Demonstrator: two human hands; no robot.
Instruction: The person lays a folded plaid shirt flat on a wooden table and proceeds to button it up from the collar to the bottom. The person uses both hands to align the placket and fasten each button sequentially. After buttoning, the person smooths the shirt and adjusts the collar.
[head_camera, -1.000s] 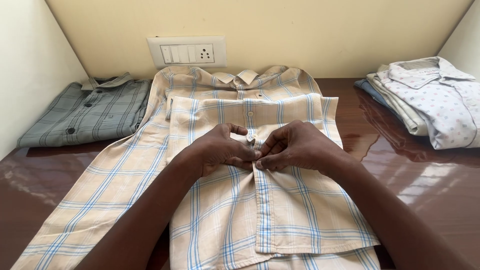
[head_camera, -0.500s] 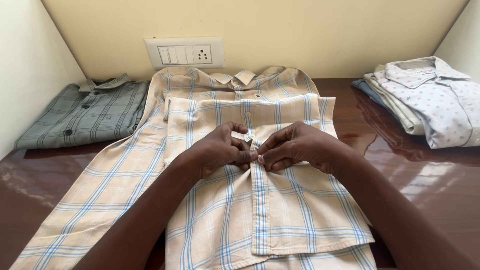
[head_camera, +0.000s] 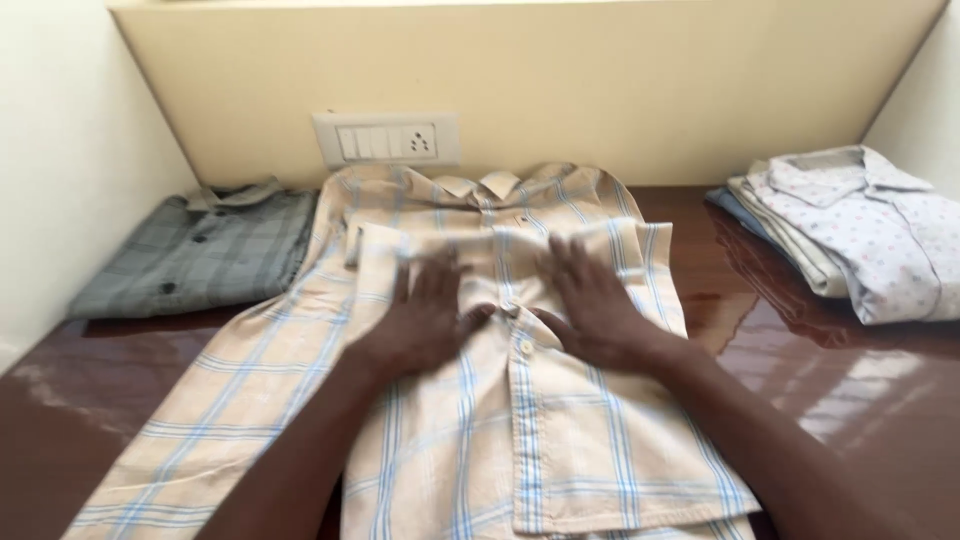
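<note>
A beige shirt (head_camera: 560, 440) with blue checks lies face up on the dark brown table (head_camera: 820, 390), collar toward the wall, one sleeve stretched out to the lower left. My left hand (head_camera: 425, 310) lies flat on the shirt's chest, left of the button strip, fingers spread. My right hand (head_camera: 590, 300) presses flat on the chest to the right of the strip. Neither hand grips anything. A white button (head_camera: 524, 347) shows between the two wrists.
A folded grey checked shirt (head_camera: 200, 255) lies at the back left. A stack of folded pale printed shirts (head_camera: 860, 225) sits at the back right. A white switch and socket plate (head_camera: 386, 139) is on the cream wall behind.
Both hands have let go of the button strip they were pinching at mid-chest. They now lie open and flat on the cloth, spread apart to either side.
</note>
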